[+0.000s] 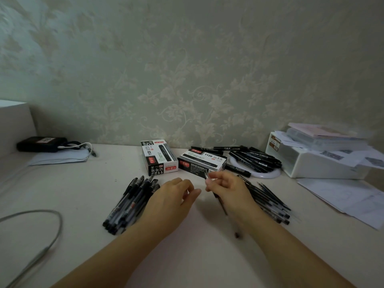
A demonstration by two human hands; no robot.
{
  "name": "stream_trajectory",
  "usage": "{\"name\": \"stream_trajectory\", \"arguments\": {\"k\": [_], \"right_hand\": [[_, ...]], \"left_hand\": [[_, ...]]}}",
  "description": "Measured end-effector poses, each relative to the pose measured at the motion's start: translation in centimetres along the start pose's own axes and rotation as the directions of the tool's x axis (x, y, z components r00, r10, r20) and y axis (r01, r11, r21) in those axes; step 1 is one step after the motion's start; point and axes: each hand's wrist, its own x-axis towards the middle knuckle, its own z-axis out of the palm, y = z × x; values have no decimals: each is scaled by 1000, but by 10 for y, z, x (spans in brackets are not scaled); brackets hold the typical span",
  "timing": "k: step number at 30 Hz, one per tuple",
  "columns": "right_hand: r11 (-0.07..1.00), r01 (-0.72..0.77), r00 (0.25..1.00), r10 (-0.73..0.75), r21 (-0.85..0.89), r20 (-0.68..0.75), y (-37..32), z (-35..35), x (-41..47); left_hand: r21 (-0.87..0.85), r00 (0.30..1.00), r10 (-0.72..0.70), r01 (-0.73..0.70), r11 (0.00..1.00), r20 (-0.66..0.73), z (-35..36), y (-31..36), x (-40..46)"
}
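While right hand [226,190] pinches it above pale desk [83,194], pen [221,204] looks slim, dark, blurred, silver tip up; left hand [174,196] loose, holding nothing, beside pen pile [128,202]; floral wallpaper [187,69] behind.

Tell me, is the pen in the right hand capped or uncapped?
Uncapped: the pen shows a bare metal tip above the right hand.

A person's two forearms, bare along all their visible length, left grip [172,197] and right grip [227,191] likewise uncovered, slim fingers, narrow wrists, rounded knuckles.
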Motion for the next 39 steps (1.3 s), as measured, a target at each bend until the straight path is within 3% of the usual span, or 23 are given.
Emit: {"name": "stream_trajectory", "arguments": {"k": [4, 7, 15, 20, 25, 31, 36, 39], "right_hand": [[939, -79, 995, 55, 334, 79, 0, 4, -3], [902, -108, 992, 69, 418, 106, 3, 8, -3], [996, 80, 987, -84, 41, 134, 8, 9, -7], [999, 40, 984, -45, 34, 172, 7, 10, -6], [996, 33, 977, -49, 81, 206, 6, 9, -6], [995, 78, 980, -87, 59, 177, 7, 9, -6], [988, 120, 983, -132, 102, 124, 7, 11, -6], [984, 152, 984, -160, 95, 84, 10, 12, -6]], "left_hand": [[-68, 1000, -6, 8, 998, 27, -1, 4, -1], [-74, 999, 14, -12, 997, 33, 0, 3, -1], [-166, 995, -11, 28, 986, 104, 9, 2, 0], [4, 990, 25, -26, 1000, 139, 7, -1, 0], [202, 997, 33, -47, 978, 70, 1, -2, 0], [230, 997, -34, 18, 973, 65, 5, 2, 4], [215, 983, -170, 151, 965, 69, 3, 1, 7], [248, 990, -136, 124, 961, 32, 1, 0, 5]]}}
